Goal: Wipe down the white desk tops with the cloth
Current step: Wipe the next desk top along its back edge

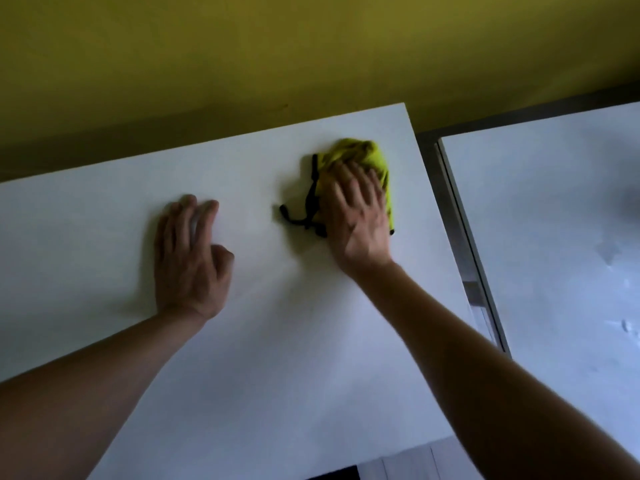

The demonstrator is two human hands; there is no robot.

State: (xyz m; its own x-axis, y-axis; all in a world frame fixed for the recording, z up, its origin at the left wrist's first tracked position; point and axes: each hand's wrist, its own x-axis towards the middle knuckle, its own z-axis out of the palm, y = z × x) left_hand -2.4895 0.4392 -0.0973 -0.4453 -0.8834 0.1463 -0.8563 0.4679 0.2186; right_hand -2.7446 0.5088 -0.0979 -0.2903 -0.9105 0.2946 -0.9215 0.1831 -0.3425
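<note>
Right fingers [360,183]: spread flat, pressing down on the cloth [367,157], not pinching it. My right hand [360,220] covers the near half of the cloth; palm and heel sit on or just above the table [277,341], I cannot tell which.

Cloth: yellow-green, bunched, with a black trim or strap [310,202] trailing out at 9 o'clock from my right hand and curling on the table surface. The cloth shows past my fingertips toward 12 o'clock and down the 3 o'clock side of the hand. It lies toward the far right corner of the table, near the right edge but not over it.

Left fingers [194,216]: loosely together, laid flat on the bare table, thumb tucked in at the 3 o'clock side. Holding nothing. My left hand [190,265] sits at 9 o'clock from the cloth, well apart from it.

Both forearms bare, reaching in from 6 o'clock; the right one crosses the frame from the lower right corner.

Table: white top, plain, motion blur over much of the view. At 3 o'clock a narrow gap with a grey frame edge [464,237], then a 2nd white top [554,220] beside it, with faint smudges or marks on its surface. Along 12 o'clock, behind both tops, a yellow-olive wall [311,46].
</note>
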